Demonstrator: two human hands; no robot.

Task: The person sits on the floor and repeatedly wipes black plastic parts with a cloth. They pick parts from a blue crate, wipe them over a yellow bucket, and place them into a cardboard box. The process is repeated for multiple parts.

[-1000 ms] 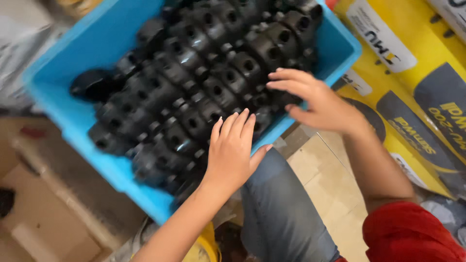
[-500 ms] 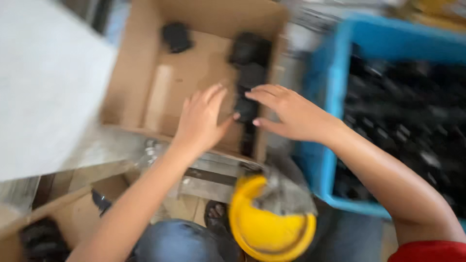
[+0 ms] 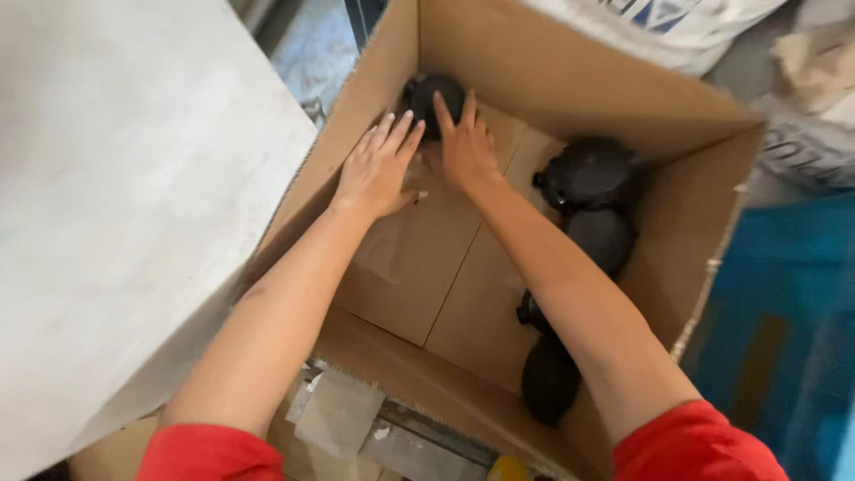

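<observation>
Both hands are down in the cardboard box [image 3: 534,71], at the far left corner. Left hand [image 3: 378,169] and right hand [image 3: 463,147] rest spread-fingered on a black round part [image 3: 432,93], probably just touching, not gripping. More black parts [image 3: 588,174] line the right wall

Setting: small workshop or packing area. Evidence: open cardboard carton [image 3: 570,98] on the floor, identical round black moulded parts [image 3: 588,174] lined along its right wall; blue plastic crate [image 3: 784,303] at the right edge; printed woven sacks [image 3: 677,27] behind; pale board surface [image 3: 116,196] at left.
</observation>
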